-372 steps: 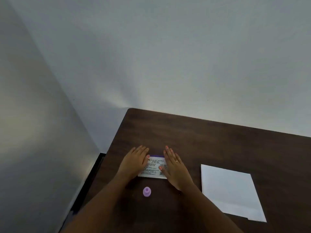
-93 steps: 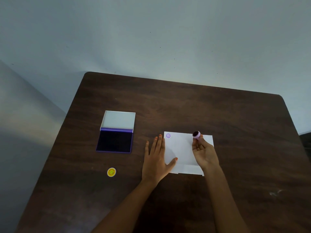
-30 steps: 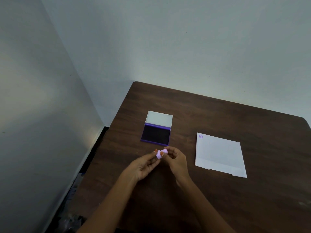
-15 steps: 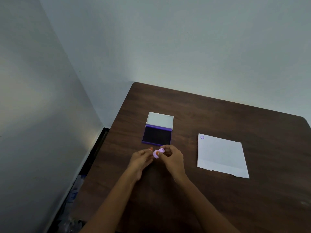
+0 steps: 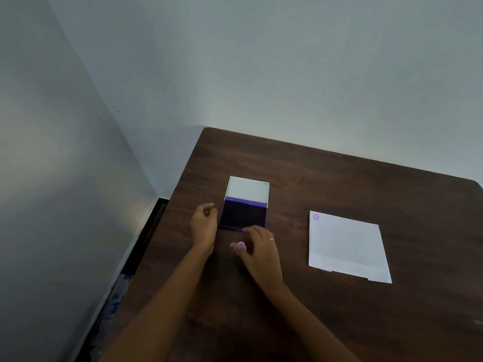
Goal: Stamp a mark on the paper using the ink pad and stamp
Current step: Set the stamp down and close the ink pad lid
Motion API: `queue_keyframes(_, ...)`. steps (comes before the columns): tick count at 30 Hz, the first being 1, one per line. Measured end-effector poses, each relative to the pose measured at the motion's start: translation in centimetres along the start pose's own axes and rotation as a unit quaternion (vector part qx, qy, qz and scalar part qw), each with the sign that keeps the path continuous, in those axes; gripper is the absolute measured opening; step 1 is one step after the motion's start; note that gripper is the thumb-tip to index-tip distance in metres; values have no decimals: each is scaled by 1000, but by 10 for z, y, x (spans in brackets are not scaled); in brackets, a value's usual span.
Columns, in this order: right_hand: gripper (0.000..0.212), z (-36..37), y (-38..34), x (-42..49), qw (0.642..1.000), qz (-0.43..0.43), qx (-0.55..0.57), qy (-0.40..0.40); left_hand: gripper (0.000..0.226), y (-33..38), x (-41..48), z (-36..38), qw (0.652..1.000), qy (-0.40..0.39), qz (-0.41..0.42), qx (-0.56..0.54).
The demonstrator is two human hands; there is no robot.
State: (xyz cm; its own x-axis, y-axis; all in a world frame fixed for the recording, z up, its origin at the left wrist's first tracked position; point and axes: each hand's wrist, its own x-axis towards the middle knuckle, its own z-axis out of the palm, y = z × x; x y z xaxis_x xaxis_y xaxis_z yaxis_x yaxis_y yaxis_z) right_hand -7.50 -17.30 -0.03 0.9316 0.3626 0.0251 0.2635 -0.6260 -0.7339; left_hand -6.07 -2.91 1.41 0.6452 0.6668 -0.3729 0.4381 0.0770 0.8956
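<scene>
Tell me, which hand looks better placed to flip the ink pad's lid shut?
Probably the left hand. It sits beside the open ink pad, near the raised lid, and appears to hold nothing. The right hand is at the pad's near edge with the blurred pink stamp by its thumb.

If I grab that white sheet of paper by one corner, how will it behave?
The paper looks like a single thin sheet lying flat on the table, so it will probably droop if lifted by a corner. It looks light and would likely slide when pushed. The purple stamp mark may still smudge.
</scene>
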Motion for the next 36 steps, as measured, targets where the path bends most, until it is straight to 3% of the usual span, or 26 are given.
queue_keyframes(3, 30, -15, -3, 21, 983, 86, 114, 115, 39, 12, 11, 9, 999, -27, 13, -17)
queue_keyframes(5, 34, -23, -2, 45, 956, 182, 204, 107, 49, 18, 19, 15, 998, -58, 5, -3)
queue_keyframes(8, 51, -31, 3, 79, 941, 256, 217, 50, 55, 24, 29, 24, 996, -90, -8, 28)
queue_keyframes(16, 57, -25, -3, 97, 949, 243, 201, -21, 56, 31, 41, 39, 991, -108, -32, 74)
queue_keyframes(24, 51, -43, 0, 95, 917, 244, 315, 21, 50, 33, 38, 32, 991, -122, -10, 56)
queue_keyframes(36, 43, -56, -8, 54, 975, 127, 172, 52, 25, 31, 10, 8, 994, -102, 36, 32)
